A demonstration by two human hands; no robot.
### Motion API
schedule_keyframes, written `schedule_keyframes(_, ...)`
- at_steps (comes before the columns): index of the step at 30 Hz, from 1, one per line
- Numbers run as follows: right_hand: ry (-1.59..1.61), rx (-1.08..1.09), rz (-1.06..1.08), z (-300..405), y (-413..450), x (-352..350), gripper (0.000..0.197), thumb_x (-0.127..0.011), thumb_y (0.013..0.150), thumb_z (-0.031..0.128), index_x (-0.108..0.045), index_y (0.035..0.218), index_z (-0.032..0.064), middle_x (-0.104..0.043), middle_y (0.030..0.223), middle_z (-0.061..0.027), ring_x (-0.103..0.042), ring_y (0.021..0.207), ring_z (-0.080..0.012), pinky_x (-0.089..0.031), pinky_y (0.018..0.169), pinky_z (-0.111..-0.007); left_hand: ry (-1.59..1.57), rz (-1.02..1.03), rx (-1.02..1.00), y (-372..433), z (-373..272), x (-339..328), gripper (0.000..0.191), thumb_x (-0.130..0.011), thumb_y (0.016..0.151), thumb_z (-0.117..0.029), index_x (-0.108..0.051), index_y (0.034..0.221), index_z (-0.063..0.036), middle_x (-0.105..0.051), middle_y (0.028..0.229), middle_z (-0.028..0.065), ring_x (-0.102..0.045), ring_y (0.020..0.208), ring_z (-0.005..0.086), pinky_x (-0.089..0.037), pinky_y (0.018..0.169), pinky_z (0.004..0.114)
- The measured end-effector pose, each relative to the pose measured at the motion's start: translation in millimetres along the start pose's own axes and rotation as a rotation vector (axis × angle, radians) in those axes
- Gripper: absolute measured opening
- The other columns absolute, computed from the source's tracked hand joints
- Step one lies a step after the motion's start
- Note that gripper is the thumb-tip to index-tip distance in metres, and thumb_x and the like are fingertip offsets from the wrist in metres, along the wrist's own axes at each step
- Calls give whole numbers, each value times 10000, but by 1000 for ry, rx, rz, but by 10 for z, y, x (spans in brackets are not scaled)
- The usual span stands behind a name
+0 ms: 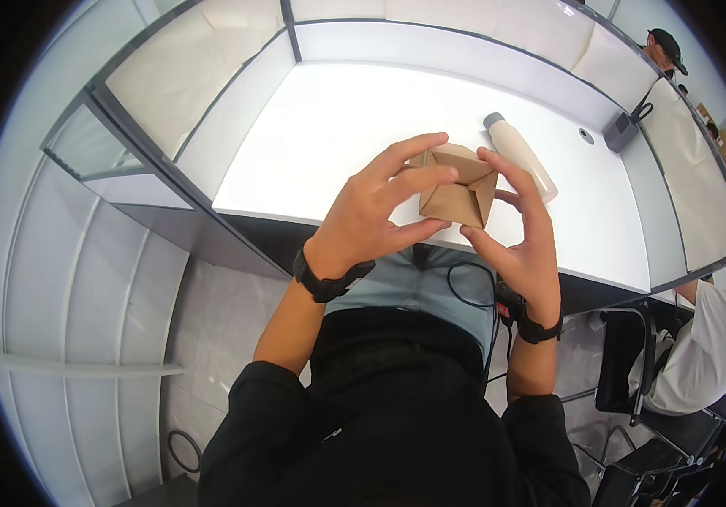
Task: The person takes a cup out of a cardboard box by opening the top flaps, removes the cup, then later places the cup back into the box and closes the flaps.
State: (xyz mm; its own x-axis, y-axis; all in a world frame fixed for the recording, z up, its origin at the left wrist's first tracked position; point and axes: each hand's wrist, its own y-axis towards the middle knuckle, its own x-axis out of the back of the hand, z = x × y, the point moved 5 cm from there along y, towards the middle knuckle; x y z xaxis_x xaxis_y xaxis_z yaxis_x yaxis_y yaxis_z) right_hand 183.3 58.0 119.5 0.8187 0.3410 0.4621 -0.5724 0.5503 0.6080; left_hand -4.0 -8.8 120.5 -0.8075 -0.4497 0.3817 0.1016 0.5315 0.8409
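Between my two hands is a small brown cardboard box (454,204), held above the front edge of the white desk. One face of it points up at me, with flaps folded inward so that they slope to the middle. My left hand (375,199) grips its left side, thumb at the lower edge and one finger reaching over the opening. The fingertips of my right hand (521,222) press the upper right corner and the lower right edge. Just beyond my right fingers, a pale bottle (523,155) with a grey cap lies on its side. The box's underside is hidden.
Low partition walls surround the white desk (312,139). At its right back stand a dark holder (620,132) with scissors (643,111) and a round cable grommet (586,136). A black cable (458,295) hangs by my lap. A seated person (698,355) is at the right.
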Motion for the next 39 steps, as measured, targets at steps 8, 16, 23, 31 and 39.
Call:
schedule_keyframes(8,161,61,-25,79,2,3,605,-729,901,150,-523,1466,87,-535,1497,-127,-521,1371,-294,-495,1052,-428,23,84,111,-21,31,-27,820,-887,664,-56,-537,1401,-147,-550,1469,105,-557,1331,338,-514,1073,432)
schedule_keyframes(16,245,-145,-141,-89,-38,-55,404,-659,990,169,-602,1384,100,-571,1470,-108,-567,1330,-250,-546,967,-369,115,38,1,-32,-12,-64,829,-910,624,-54,-558,1367,-163,-583,1424,93,-556,1318,338,-525,1063,433)
schedule_keyframes(23,243,-192,-202,-82,-51,-39,435,-678,957,114,-605,1385,106,-586,1457,-88,-570,1319,-233,-554,956,-356,201,50,-29,-10,-79,-98,815,-915,618,-68,-573,1352,-158,-598,1398,96,-594,1261,333,-552,1014,421)
schedule_keyframes(31,186,-26,-66,1,-25,-13,749,-819,828,196,-492,1499,137,-510,1531,-105,-497,1406,-291,-513,1047,-464,24,13,107,-44,-10,-49,843,-922,656,-83,-522,1397,-141,-606,1409,92,-595,1284,313,-499,1077,416)
schedule_keyframes(39,402,12,-39,-36,-40,-44,709,-750,905,309,-458,1513,88,-373,1618,-171,-386,1488,-344,-460,1101,-491,67,-21,-45,-54,23,-98,711,-844,689,-11,-591,1312,-245,-442,1523,115,-489,1383,390,-548,1040,460)
